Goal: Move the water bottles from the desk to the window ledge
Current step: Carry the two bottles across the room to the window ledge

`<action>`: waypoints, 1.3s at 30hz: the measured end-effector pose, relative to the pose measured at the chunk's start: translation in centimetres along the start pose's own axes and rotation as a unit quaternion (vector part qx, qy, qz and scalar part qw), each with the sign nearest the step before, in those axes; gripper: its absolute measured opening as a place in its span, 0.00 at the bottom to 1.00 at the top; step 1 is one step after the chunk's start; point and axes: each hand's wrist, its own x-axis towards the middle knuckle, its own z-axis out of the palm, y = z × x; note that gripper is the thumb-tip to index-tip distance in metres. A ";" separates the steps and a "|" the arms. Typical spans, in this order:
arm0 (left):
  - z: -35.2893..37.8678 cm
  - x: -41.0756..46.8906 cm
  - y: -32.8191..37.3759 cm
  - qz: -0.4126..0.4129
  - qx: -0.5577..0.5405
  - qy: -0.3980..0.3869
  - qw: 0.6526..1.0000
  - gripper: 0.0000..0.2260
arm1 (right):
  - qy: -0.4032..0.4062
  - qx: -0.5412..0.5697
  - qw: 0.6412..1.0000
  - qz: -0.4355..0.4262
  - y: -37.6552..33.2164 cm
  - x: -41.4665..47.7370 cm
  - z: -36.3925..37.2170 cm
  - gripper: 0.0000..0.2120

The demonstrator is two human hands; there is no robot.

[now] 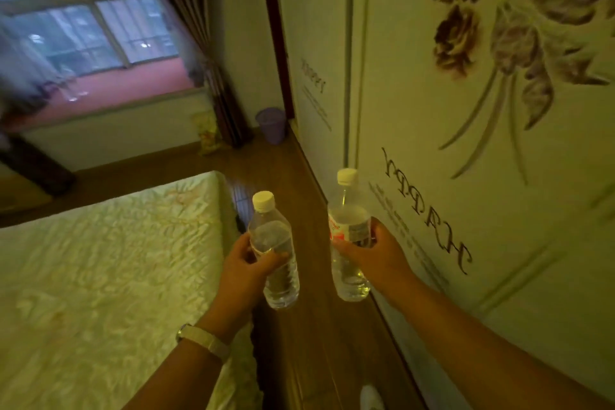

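Fingers (266,260) of the left hand (244,265) curl round the middle of the left bottle (283,283). The right hand (379,251) wraps the right bottle (349,280) the same way. Both bottles are clear plastic with white caps and water inside, held roughly upright; the right one has a red-and-white label. The window ledge (126,93) lies well ahead and left of the fingers, past the bed (100,260) and the floor (273,170). The left hand seems slightly nearer it.

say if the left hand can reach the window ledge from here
Probably not yet: the left hand grips a bottle beside the bed, and the window ledge lies well ahead across open floor.
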 end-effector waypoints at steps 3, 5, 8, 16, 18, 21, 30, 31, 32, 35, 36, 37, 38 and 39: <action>0.4 2.8 1.3 0.005 -0.009 0.044 0.999 0.19 | -0.036 -0.002 0.999 -0.013 -1.2 5.0 0.3 0.28; 0.2 4.4 1.9 0.009 -0.007 0.073 0.997 0.20 | -0.058 -0.012 0.998 -0.011 -2.2 7.8 0.8 0.29; -0.9 6.8 2.5 0.007 -0.013 0.113 0.993 0.19 | -0.083 -0.031 0.996 -0.028 -3.8 10.9 2.1 0.30; -4.0 15.3 2.7 -0.011 -0.039 0.174 0.984 0.22 | -0.149 -0.020 0.988 -0.021 -6.2 19.8 6.7 0.28; -5.1 18.4 2.3 -0.012 -0.044 0.175 0.984 0.21 | -0.150 -0.024 0.988 -0.013 -6.2 22.7 8.2 0.29; -7.1 23.9 1.5 -0.011 -0.049 0.165 0.985 0.20 | -0.152 -0.028 0.988 -0.009 -6.5 27.8 11.0 0.28; -16.3 40.5 2.9 -0.023 -0.052 0.130 0.990 0.20 | -0.107 -0.082 0.991 -0.017 -11.0 42.5 21.0 0.28; -17.5 42.1 3.4 -0.020 -0.050 0.128 0.990 0.19 | -0.103 -0.085 0.991 -0.024 -11.8 43.8 22.1 0.28; -18.5 43.7 3.8 -0.016 -0.049 0.129 0.990 0.19 | -0.102 -0.086 0.991 -0.030 -12.4 45.1 23.1 0.28; -20.8 47.4 4.9 -0.003 -0.046 0.137 0.990 0.18 | -0.112 -0.082 0.990 -0.032 -14.0 47.8 25.9 0.29; -21.4 48.4 5.2 -0.001 -0.047 0.138 0.989 0.18 | -0.115 -0.082 0.989 -0.037 -14.5 48.6 26.7 0.29; -22.1 49.3 5.4 0.001 -0.048 0.139 0.989 0.18 | -0.117 -0.082 0.989 -0.042 -14.9 49.4 27.5 0.28; -22.7 50.2 5.6 0.001 -0.051 0.138 0.989 0.18 | -0.122 -0.081 0.988 -0.045 -15.4 50.3 28.2 0.27; -23.3 51.1 5.8 0.000 -0.052 0.140 0.989 0.18 | -0.128 -0.076 0.988 -0.046 -15.8 51.3 29.0 0.26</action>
